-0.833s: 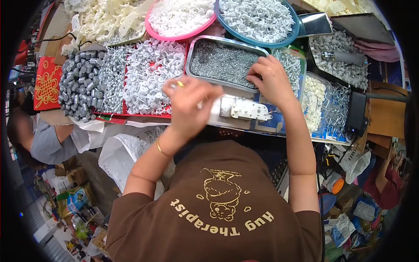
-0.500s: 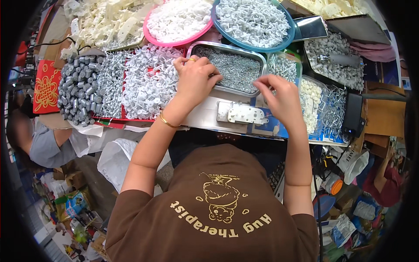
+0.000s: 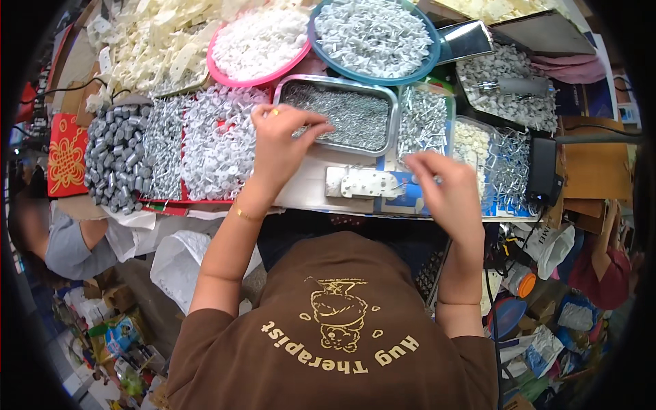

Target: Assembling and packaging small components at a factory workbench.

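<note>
My left hand point(image 3: 281, 140) hovers at the near left corner of a metal tray point(image 3: 394, 123) full of small metal pins. Its thumb and forefinger are pinched; anything between them is too small to make out. My right hand point(image 3: 447, 195) is over the near end of a clear tray point(image 3: 451, 113) of longer shiny pins, fingertips drawn together, their contents unclear. Between the hands, a white plastic piece with small holes point(image 3: 372, 183) lies on a pale metal block point(image 3: 333, 182). A few thin pins stick out around it.
A pink basin point(image 3: 213, 65) of white parts and a blue basin point(image 3: 436, 51) of white clips stand behind. Grey cylinders point(image 3: 119, 157), screws point(image 3: 164, 147) and white nail clips point(image 3: 219, 143) are heaped left. A black box point(image 3: 542, 169) stands right. Other people sit at both sides.
My left hand has drawn back from the metal tray's rim toward me. My right hand has moved nearer and off that tray's corner to the longer pins. The view has shifted slightly.
</note>
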Available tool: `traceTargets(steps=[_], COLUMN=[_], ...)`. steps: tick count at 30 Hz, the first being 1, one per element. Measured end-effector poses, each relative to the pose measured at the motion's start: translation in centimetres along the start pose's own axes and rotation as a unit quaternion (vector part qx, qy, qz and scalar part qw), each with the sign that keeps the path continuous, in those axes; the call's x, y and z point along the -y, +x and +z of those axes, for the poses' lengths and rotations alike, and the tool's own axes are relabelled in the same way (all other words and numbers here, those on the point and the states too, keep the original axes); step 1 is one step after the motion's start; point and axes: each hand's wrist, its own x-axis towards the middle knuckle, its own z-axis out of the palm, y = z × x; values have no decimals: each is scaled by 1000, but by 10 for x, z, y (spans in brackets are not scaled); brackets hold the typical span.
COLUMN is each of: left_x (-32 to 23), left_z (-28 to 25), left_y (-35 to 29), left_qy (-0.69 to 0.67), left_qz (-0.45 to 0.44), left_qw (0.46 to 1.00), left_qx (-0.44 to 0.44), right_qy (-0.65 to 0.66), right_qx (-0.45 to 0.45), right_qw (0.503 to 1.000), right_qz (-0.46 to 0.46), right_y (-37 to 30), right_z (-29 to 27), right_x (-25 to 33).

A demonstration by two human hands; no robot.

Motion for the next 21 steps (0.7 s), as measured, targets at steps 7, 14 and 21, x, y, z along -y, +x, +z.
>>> traceTargets(steps=[7, 14, 21], left_x=[-65, -67, -39], left_z=[17, 22, -7], left_y=[-44, -65, -17], left_qy=[-5, 88, 69], left_qz=[136, 181, 86], left_qw=[985, 979, 993], left_qx=[103, 29, -46], right_qy=[-9, -266, -277], right_qx=[-295, -324, -286], right_qw=[948, 866, 849], right_qz=[118, 273, 346], right_y=[73, 131, 149], right_z=[-18, -86, -91], right_x=[-92, -199, -196])
